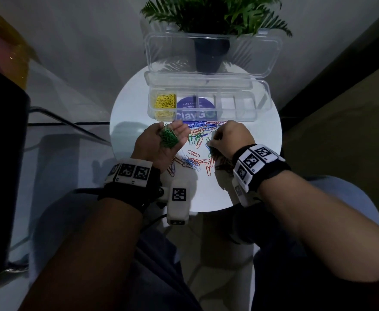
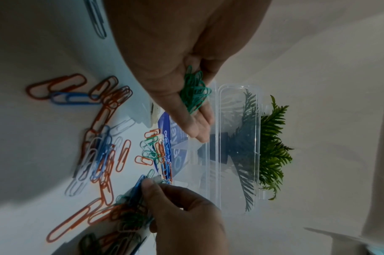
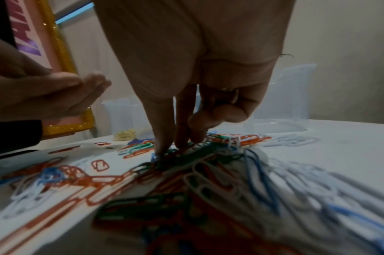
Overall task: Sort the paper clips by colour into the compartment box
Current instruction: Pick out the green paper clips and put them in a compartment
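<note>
A clear compartment box [image 1: 260,104] stands open at the far side of the round white table [image 1: 264,167]. Yellow clips [image 1: 164,102] fill its leftmost compartment. My left hand [image 1: 172,130] is turned palm up just in front of the box and carries a heap of green clips [image 1: 168,139] [image 2: 195,93] on its nearly straight fingers. A mixed pile of red, blue, white and green clips [image 1: 195,159] [image 3: 208,174] lies between my hands. My right hand [image 1: 217,136] [image 3: 175,146] reaches down into the pile, thumb and forefinger pinching a green clip [image 3: 186,156].
The box's lid [image 1: 213,55] stands raised behind it, with a potted fern [image 1: 213,25] beyond. A blue printed card [image 1: 195,108] lies under the box. A glass table and a dark object [image 1: 0,153] are at the left. A gold-framed picture [image 3: 62,51] leans there too.
</note>
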The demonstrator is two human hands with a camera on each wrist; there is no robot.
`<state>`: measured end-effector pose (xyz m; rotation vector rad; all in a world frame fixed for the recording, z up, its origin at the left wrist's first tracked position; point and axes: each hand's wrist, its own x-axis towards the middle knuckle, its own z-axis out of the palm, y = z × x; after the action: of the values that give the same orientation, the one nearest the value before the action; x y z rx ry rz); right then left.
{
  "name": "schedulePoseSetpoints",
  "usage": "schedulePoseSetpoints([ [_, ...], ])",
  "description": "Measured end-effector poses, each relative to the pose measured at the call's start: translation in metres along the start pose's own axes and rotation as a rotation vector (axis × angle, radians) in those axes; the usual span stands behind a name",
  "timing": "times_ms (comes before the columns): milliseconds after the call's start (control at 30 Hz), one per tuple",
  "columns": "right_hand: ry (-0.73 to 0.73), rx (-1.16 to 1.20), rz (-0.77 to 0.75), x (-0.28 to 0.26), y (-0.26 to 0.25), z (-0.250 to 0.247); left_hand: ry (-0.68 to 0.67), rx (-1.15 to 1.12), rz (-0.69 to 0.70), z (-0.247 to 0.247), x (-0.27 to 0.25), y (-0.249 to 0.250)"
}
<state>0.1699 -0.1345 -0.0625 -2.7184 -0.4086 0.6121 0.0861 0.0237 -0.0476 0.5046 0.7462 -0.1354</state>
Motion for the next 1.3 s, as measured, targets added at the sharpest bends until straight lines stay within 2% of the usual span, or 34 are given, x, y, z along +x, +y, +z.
schedulePoseSetpoints([
  [200, -0.007, -0.179, -0.029, 0.006, -0.004, 0.012, 0.000, 0.002, 0.005, 0.000, 0.000, -0.001],
  [300, -0.002, -0.207, -0.063, 0.005, -0.004, 0.013, 0.000, 0.015, 0.009, 0.001, -0.002, 0.000],
  [433, -0.071, -0.177, -0.104, 0.006, -0.004, 0.004, 0.011, 0.038, 0.026, 0.001, -0.002, 0.000],
  [500, -0.059, -0.050, -0.100, 0.005, -0.001, -0.001, 0.019, 0.051, 0.030, 0.001, -0.002, -0.001],
  [633, 0.005, 0.432, -0.064, -0.003, -0.003, -0.014, 0.029, 0.076, 0.035, 0.000, -0.002, 0.000],
  [700, -0.047, 0.690, -0.080, -0.009, -0.011, -0.025, 0.028, 0.078, 0.029, 0.001, -0.002, 0.000],
  [767, -0.115, 0.793, -0.127, -0.011, -0.023, -0.034, 0.030, 0.078, 0.026, 0.003, -0.002, -0.001],
  [933, -0.219, 0.821, -0.223, -0.020, -0.051, -0.038, 0.055, 0.022, 0.035, 0.003, 0.001, -0.004],
  [1067, -0.196, 0.657, -0.310, -0.027, -0.060, -0.034, 0.043, 0.015, 0.041, 0.000, 0.005, -0.006],
  [1133, -0.109, 0.611, -0.319, -0.025, -0.059, -0.033, 0.019, -0.003, 0.036, 0.002, 0.002, -0.004],
  [1233, 0.079, 0.551, -0.253, -0.015, -0.046, -0.032, 0.004, 0.021, 0.047, 0.003, -0.003, -0.001],
  [1300, 0.132, 0.438, -0.215, -0.008, -0.032, -0.030, 0.007, 0.019, 0.059, 0.001, -0.004, 0.002],
])
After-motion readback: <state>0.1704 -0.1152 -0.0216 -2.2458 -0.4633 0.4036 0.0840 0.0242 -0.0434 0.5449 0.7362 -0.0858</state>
